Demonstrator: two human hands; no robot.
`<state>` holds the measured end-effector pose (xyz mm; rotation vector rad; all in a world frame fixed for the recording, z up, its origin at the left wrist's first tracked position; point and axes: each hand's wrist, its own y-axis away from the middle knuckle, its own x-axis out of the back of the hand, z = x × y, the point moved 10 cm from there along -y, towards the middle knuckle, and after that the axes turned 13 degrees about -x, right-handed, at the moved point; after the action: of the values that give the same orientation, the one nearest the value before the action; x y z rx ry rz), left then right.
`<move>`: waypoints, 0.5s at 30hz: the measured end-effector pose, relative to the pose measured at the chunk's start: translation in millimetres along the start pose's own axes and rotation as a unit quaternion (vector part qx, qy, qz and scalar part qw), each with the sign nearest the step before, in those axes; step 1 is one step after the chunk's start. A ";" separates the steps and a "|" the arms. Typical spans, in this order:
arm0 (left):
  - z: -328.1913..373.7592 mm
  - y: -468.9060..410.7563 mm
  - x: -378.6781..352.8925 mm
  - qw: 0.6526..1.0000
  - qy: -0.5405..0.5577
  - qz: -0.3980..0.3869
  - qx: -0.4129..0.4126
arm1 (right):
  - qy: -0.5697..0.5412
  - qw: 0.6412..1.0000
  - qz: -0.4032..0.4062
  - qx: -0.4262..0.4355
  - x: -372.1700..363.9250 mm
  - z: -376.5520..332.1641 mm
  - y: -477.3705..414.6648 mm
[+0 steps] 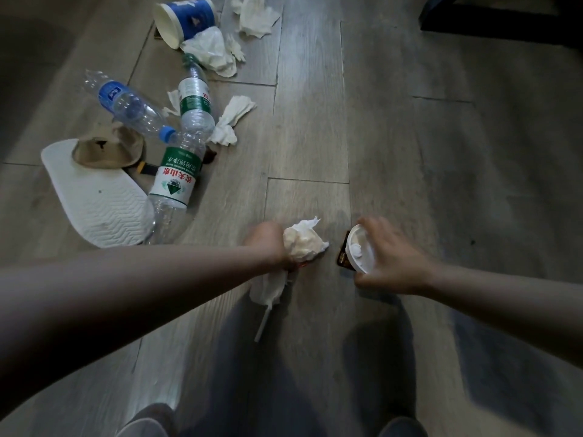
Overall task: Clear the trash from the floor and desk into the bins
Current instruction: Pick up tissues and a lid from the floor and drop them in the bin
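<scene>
Notably, left hand [265,244] clutched a tissue wad [304,246] with a straw [263,323] dangling loose, right hand [394,260] gripped a lidded cup [359,250]; the straw might drop.

Paper cup [186,22] on its side far left on the floor [410,152], tissues [211,52] touching it, bottles [192,108] nearer, slipper [97,197] left of them, left hand [268,244] holding tissue wad [304,242], right hand [394,263] just right of it holding lidded cup [361,250]
</scene>
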<state>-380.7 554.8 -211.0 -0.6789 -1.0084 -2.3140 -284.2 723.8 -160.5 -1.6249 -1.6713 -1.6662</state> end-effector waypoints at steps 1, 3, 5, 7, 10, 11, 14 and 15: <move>0.8 -0.5 -0.1 1.000 -0.002 -0.002 0.003 | 0.001 1.000 0.001 0.001 1.1 -1.1 -0.6; 1.2 -2.0 -0.2 1.000 -0.005 -0.003 0.007 | 0.007 1.000 0.010 0.005 4.0 -4.0 -1.6; 0.6 -1.7 -0.3 1.000 -0.007 -0.002 0.009 | 0.012 1.000 0.016 0.004 6.1 -5.8 -1.5; -2.0 -1.3 -1.8 1.000 0.011 -0.009 0.009 | 0.013 1.000 0.019 0.002 7.8 -7.3 -0.4; -7.4 1.9 -3.8 0.994 0.104 -0.024 0.012 | 0.008 1.000 0.028 0.009 11.1 -9.2 1.4; -8.8 3.8 -4.0 0.990 0.138 -0.029 0.014 | 0.006 0.999 0.030 0.010 11.9 -9.4 1.8; -14.8 9.4 -2.0 0.977 0.208 -0.045 0.029 | 0.005 0.999 0.031 0.014 12.1 -9.8 3.2; -16.0 11.0 0.8 0.974 0.218 -0.046 0.033 | 0.006 0.999 0.030 0.016 12.0 -9.8 3.8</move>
<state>-378.1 535.8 -214.5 -0.0853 -0.9158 -2.3494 -289.9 720.5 -146.0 -1.6319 -1.6178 -1.6093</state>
